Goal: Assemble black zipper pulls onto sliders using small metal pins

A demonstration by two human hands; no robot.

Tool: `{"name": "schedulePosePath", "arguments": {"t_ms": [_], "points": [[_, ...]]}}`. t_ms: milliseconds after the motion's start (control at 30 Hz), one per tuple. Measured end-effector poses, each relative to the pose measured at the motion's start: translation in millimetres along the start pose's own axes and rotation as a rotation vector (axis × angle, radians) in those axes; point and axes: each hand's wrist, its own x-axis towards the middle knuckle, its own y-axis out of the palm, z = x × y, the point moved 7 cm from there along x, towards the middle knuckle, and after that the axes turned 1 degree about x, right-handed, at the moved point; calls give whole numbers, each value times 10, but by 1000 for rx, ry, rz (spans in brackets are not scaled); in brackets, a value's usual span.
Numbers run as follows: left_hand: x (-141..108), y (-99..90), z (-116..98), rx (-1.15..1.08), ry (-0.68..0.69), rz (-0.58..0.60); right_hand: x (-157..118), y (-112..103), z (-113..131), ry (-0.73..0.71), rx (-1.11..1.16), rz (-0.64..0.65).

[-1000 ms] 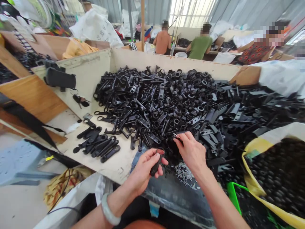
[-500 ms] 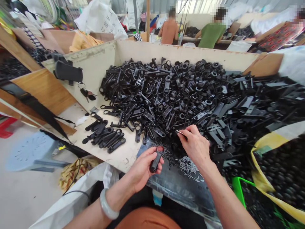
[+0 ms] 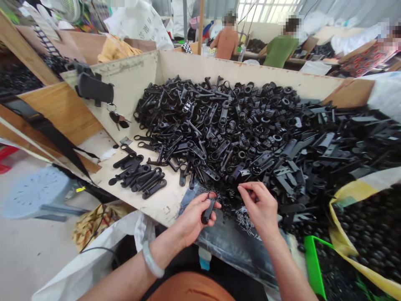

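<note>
My left hand (image 3: 196, 215) is closed around a black plastic arm with a ring at one end (image 3: 208, 212), its ring pointing away from me. To the right, my right hand (image 3: 261, 205) has thumb and forefinger pinched together above the bench; anything between the fingertips is too small or hidden to make out. Below it lies a scatter of small metal pins (image 3: 244, 220). Just ahead of both hands rises a large pile of black plastic parts (image 3: 216, 125). Several similar black arms (image 3: 140, 175) lie in a group on the board at left.
Pale wooden walls (image 3: 250, 73) border the bench. At right stand a green bin (image 3: 313, 267) and a yellow-edged sack (image 3: 340, 221) of round black parts. Keys (image 3: 118, 119) hang at left above the board; a blue stool (image 3: 37, 192) stands beyond. Other people sit farther back.
My right hand has moved slightly right and down; the thin, shiny-tipped item in its fingers no longer shows. The left hand keeps the black arm, turned slightly. The camera view has shifted a little.
</note>
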Motion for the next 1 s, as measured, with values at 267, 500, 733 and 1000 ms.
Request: {"name": "schedulePosePath", "arguments": {"t_ms": [267, 500, 733, 1000], "points": [[-112, -274, -60, 32, 22, -52, -410, 272, 218, -188, -304, 321], [-121, -257, 18, 64, 28, -33, -349, 265, 38, 21, -162, 338], [-175, 66, 95, 36, 98, 58, -548, 209, 175, 413, 499, 346], [-272, 127, 135, -71, 114, 21, -634, 52, 652, -6, 283, 184]]}}
